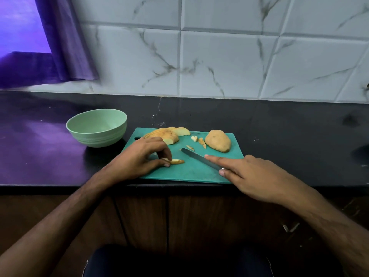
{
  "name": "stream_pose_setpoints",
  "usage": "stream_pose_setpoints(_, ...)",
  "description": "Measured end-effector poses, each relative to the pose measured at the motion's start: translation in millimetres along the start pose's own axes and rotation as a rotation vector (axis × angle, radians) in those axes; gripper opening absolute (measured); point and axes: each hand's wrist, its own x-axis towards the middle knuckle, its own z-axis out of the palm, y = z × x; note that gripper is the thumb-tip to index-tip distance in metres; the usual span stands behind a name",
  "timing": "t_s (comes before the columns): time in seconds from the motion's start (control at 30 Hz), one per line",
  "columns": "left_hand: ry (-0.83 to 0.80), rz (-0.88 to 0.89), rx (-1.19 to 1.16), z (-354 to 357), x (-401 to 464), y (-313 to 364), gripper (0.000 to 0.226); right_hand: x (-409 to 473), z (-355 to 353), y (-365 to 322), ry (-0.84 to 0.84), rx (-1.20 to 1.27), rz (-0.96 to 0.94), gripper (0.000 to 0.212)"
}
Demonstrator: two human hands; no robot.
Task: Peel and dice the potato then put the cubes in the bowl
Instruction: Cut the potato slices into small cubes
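Apparently unpeeled, a thin curved potato slice (175, 161) sits pinched by the left hand (143, 156).

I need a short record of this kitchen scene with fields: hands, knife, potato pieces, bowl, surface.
left hand: pinches a potato slice on the cutting board
right hand: holds the knife, forefinger along the blade
knife: tip low over the board, right of the slice
potato half: unpeeled, far right of board
fanned slices: far left of board
small bits: mid-board
bowl: green, left of board, no cubes visible
surface: dark counter
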Motion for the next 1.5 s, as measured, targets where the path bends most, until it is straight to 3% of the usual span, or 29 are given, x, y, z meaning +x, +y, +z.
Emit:
stream_pose_setpoints(0.13, 0.038, -0.056, -0.007, 5, 13, 3, 0.013, 3, 2, 1, 0.058, -0.005, 0.069, 0.049)
stream_pose_setpoints(0.3, -0.015, -0.027, 0.022, 11, 26, 7, 0.013, -1, -2, -2, 0.067, 0.116, 0.033, 0.047)
stream_pose_setpoints(0.53, -0.037, -0.003, 0.008, 8, 12, -2, 0.011, -13, -7, -8, 0.133, 0.085, 0.049, 0.048)
stream_pose_setpoints(0.73, -0.061, -0.009, 0.025, 7, 13, 0, 0.011, -14, 4, -19, 0.036, 0.035, 0.061, 0.049)
stream_pose_setpoints(1.1, -0.060, -0.030, -0.001, 7, 15, 2, 0.007, -19, 6, -26, 0.004, 0.025, 0.068, 0.051)
stream_pose_setpoints(1.33, -0.052, -0.023, -0.003, 8, 13, 2, 0.008, -6, 22, -39, 0.086, -0.088, 0.083, 0.054)
stream_pose_setpoints(1.5, -0.037, -0.030, 0.006, 9, 12, 4, 0.008, -6, 10, -31, 0.136, -0.013, 0.100, 0.052)
